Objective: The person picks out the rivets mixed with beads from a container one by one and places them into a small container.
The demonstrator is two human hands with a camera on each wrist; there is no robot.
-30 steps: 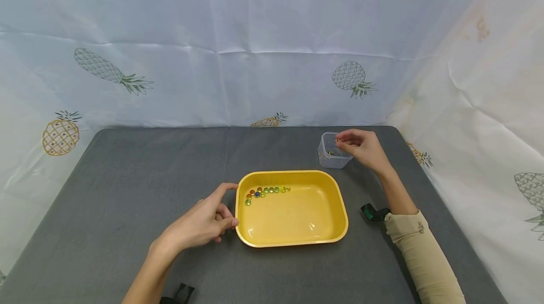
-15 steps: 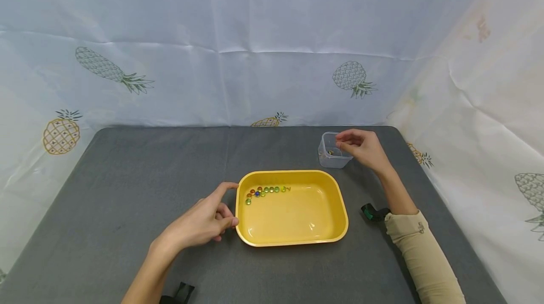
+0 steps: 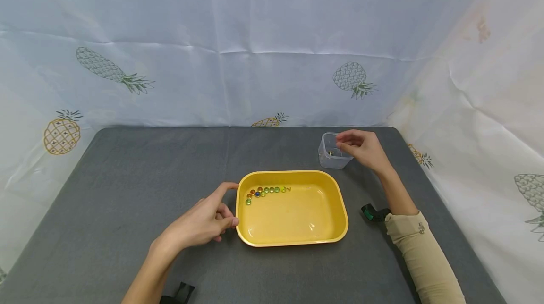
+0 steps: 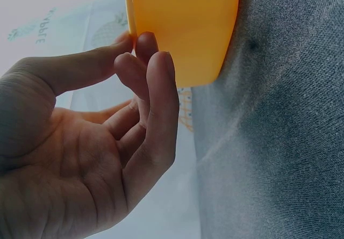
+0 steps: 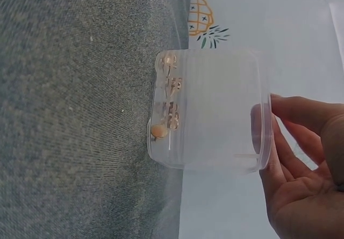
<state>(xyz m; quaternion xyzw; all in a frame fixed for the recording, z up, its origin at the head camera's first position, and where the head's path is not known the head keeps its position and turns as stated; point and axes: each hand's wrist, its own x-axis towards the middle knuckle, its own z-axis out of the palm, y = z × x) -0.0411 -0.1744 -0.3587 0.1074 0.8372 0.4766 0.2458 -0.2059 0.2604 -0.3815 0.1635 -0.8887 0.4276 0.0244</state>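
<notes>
My left hand (image 3: 206,221) is at the left end of a yellow tray (image 3: 293,243), with its index finger and thumb on the rim; in the left wrist view the thumb (image 4: 97,67) lies against the rim and the other fingers curl below. Several glass marbles, green, amber and one blue, lie along the tray's upper left, beside a small yellow piece (image 3: 288,189). My right hand (image 3: 359,147) is at the clear plastic box (image 3: 331,161), its fingertips over the rim. A small gold disc-headed piece (image 5: 158,130) sits on the box's bottom. Whether the right fingertips hold anything is hidden.
The grey cloth-covered table (image 3: 148,172) bears the tray and the box, which stands near the back right edge. A black strap (image 3: 374,213) hangs by the right forearm. A white curtain (image 3: 191,82) with pineapple prints hangs behind and to the right.
One second ago a small gold piece showed at the right fingertips; it no longer shows there. Both hands and the tray have hardly moved.
</notes>
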